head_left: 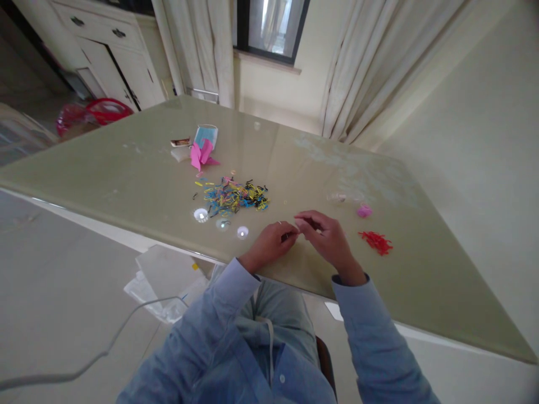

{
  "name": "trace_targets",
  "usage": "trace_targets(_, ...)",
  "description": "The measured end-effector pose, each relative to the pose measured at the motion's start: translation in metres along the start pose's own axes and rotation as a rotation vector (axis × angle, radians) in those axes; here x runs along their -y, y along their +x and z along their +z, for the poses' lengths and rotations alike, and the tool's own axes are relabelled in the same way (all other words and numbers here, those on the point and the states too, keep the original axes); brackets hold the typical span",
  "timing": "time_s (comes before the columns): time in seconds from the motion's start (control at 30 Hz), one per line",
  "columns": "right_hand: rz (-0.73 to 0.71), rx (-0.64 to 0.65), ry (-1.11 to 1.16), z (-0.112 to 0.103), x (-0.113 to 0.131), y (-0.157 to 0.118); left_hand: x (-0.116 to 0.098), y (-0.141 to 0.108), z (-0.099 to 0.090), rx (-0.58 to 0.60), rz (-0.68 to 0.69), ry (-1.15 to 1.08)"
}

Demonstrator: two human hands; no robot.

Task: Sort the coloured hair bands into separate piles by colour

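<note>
My left hand (272,244) rests low over the near edge of the table, its fingers curled and pinched together. Close beside it, my right hand (326,235) is bent with thumb and fingertips drawn together. The fingertips of both hands almost meet; whatever is between them is too small to make out. Left of my hands lies a loose heap of small multicoloured rubber bands (236,196). To the right is a pile of red bands (376,242), with a small pink clump (364,210) just behind it.
A pink folded paper (202,154), a blue face mask (206,136) and a small wrapper (180,142) lie at the back left of the table (138,168). Pale smears mark its far right. A grey cable (109,345) hangs at lower left, near white plastic bags (164,278).
</note>
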State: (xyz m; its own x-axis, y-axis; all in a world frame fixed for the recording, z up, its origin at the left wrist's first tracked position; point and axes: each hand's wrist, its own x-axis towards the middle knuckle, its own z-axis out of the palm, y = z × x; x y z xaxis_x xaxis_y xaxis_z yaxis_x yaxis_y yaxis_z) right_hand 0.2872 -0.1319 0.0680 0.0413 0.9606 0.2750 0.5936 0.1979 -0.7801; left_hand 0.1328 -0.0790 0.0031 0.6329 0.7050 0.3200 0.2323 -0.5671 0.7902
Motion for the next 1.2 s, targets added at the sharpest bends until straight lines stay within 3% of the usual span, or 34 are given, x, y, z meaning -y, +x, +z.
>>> trace_targets(0.23, -0.193, 0.254, -0.200, 0.060, 0.013, 0.099, 0.003, 0.006, 0.001, 0.002, -0.073, -0.105)
trace_targets(0.4, -0.255, 0.391, -0.501, 0.090, 0.018, 0.134, 0.000, 0.007, -0.002, -0.002, -0.138, -0.103)
trace_targets(0.63, -0.253, 0.468, -0.747, 0.109, 0.020, 0.151, 0.009, 0.008, 0.003, -0.035, -0.156, -0.098)
trace_targets(1.2, -0.379, 0.531, -0.804, 0.112, 0.016, 0.154, 0.017, 0.008, 0.009, -0.029, -0.169, -0.060)
